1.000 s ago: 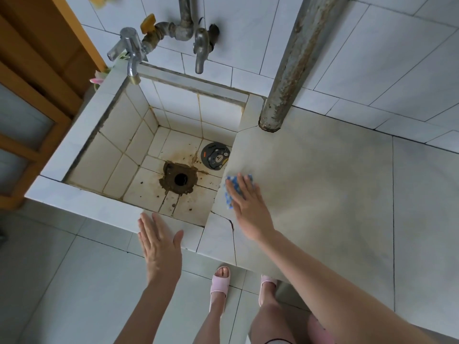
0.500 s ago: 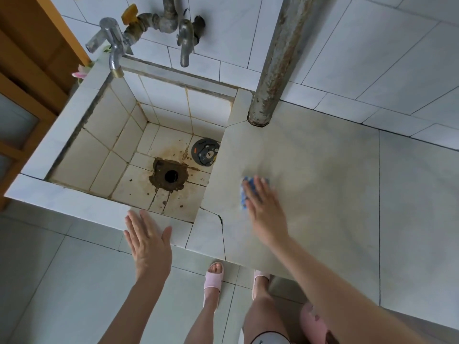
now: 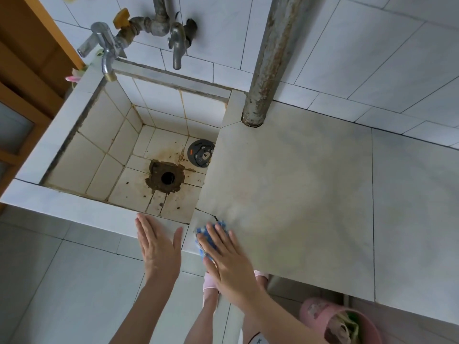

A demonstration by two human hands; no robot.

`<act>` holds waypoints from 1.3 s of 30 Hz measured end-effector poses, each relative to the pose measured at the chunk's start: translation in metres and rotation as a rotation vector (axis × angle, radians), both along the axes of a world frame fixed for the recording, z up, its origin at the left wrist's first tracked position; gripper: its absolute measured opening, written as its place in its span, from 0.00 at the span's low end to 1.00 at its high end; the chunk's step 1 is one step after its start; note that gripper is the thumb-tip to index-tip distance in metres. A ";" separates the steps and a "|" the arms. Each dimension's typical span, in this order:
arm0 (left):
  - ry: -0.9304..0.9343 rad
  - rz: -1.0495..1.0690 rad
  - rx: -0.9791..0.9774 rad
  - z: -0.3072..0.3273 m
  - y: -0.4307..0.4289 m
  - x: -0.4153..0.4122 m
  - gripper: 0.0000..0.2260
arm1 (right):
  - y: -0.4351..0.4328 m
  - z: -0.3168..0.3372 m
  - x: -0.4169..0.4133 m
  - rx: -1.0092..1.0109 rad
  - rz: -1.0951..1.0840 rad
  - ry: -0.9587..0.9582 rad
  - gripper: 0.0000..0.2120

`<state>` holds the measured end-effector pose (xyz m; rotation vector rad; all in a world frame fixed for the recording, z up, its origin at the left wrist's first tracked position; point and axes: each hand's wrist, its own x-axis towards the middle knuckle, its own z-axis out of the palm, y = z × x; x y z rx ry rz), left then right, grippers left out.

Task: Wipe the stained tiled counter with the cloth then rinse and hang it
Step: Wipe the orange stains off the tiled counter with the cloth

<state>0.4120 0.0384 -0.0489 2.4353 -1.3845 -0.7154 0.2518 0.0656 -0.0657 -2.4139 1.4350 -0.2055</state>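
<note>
Blue cloth point(image 3: 211, 235) lies on the front left corner of the tiled counter point(image 3: 298, 194), just beside the sink point(image 3: 74, 155) and next to a crack in the tile. Your right hand point(image 3: 228, 259) presses flat on it, fingers straight, not curled round it. Your left hand point(image 3: 157, 247) is flat, fingers extended, holding nothing, fingertips over the sink's front rim; contact cannot be confirmed. Count: one cloth; two taps, a corner tap point(image 3: 105, 52) and a wall tap point(image 3: 176, 47); one rusted pipe point(image 3: 268, 60); one grey drain cover point(image 3: 200, 156) bearing a bear face, its lettering unreadable.
</note>
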 end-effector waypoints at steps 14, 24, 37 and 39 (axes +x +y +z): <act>-0.157 -0.110 0.048 -0.004 0.004 0.002 0.50 | -0.123 -0.005 -0.094 0.099 -0.579 0.136 0.31; -0.166 -0.111 0.058 -0.007 0.006 0.001 0.51 | -0.073 -0.001 0.010 0.021 -0.055 0.073 0.23; -0.223 -0.134 0.067 -0.009 0.005 0.003 0.50 | -0.211 -0.003 -0.079 0.075 -0.398 0.205 0.37; -0.230 -0.137 0.059 -0.009 0.004 0.003 0.49 | -0.211 -0.002 -0.061 0.064 -0.395 0.176 0.35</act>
